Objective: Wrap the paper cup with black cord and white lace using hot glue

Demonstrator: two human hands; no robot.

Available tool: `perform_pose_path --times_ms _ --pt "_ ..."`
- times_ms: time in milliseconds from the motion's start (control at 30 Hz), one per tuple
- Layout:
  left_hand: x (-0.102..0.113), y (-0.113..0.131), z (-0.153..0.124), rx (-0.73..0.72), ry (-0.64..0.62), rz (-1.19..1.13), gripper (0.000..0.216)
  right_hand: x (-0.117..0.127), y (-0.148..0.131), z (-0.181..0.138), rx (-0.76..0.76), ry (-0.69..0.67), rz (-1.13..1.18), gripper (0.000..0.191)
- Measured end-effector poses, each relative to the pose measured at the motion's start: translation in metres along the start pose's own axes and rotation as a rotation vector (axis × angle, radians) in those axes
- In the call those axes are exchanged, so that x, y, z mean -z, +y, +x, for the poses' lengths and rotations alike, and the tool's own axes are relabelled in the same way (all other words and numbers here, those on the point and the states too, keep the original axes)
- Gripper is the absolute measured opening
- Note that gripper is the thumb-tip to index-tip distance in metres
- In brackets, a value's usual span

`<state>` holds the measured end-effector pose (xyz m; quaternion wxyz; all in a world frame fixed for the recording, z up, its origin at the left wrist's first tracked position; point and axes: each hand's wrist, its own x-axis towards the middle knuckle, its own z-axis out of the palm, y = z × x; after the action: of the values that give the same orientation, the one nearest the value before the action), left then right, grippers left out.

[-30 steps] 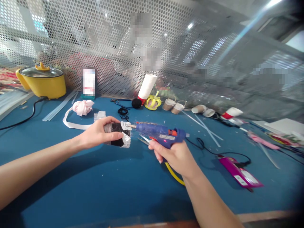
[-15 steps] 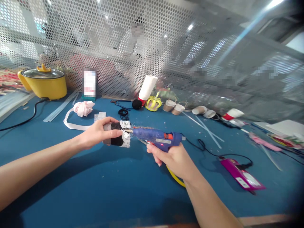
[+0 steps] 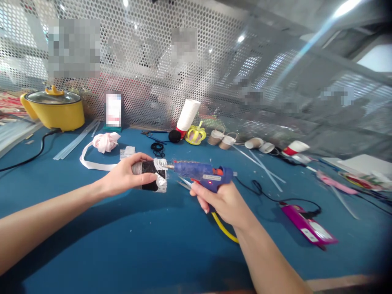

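Observation:
My left hand (image 3: 125,176) is closed around a small cup (image 3: 152,174) wrapped in black fabric with white lace at its rim, held on its side above the blue table (image 3: 122,241). My right hand (image 3: 223,200) grips a blue glue gun (image 3: 203,174) with an orange trigger and a red light. Its metal nozzle touches the lace edge of the cup. A yellow cord (image 3: 225,228) runs down from the gun behind my wrist.
A yellow pot (image 3: 53,108) stands at the far left beside clear glue sticks (image 3: 76,139). A pink ribbon bundle (image 3: 104,143), stacked white cups (image 3: 187,114), a yellow crown (image 3: 196,134), several paper cups (image 3: 220,139) and a magenta packet (image 3: 309,228) lie about. Perforated metal mesh (image 3: 214,61) backs the table.
The glue gun's nozzle pushed left onto the cup's lace rim, then eased back slightly; it still touches the rim. My left hand holds the cup almost still.

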<state>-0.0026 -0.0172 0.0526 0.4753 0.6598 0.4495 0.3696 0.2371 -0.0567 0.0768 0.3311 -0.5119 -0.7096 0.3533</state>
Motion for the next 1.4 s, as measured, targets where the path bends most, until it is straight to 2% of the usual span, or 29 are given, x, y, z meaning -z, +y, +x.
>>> perform_pose_path --times_ms 167,400,667,900,1067,1167,1267,1367,1400 --pt "0.001 0.000 0.001 0.052 0.016 -0.080 0.052 0.001 -0.002 -0.003 -0.046 0.002 -0.018 0.036" --pt "0.002 -0.006 0.001 -0.059 0.026 0.088 0.049 -0.003 -0.003 -0.002 -0.039 0.017 0.015 0.035" --pt "-0.001 0.000 0.001 0.071 0.012 -0.122 0.052 -0.002 -0.004 -0.003 -0.067 -0.019 0.000 0.031" --pt "-0.001 -0.002 0.000 -0.022 0.045 0.024 0.049 -0.001 -0.003 -0.002 -0.034 0.011 -0.007 0.031" --pt "0.000 -0.002 0.002 0.056 0.060 -0.123 0.052 0.000 -0.004 -0.003 -0.068 -0.002 0.049 0.028" --pt "-0.001 -0.001 0.003 0.076 0.072 -0.185 0.053 0.006 -0.002 0.000 -0.048 0.060 0.160 0.026" --pt "0.000 -0.001 0.003 0.056 0.085 -0.164 0.053 0.019 0.009 0.014 -0.035 0.203 0.224 0.025" --pt "0.000 -0.001 0.002 0.009 0.118 -0.109 0.053 0.033 0.029 0.037 -0.038 0.403 0.108 0.030" --pt "-0.001 -0.001 0.002 -0.003 0.128 -0.099 0.053 0.037 0.036 0.046 -0.069 0.403 0.047 0.032"
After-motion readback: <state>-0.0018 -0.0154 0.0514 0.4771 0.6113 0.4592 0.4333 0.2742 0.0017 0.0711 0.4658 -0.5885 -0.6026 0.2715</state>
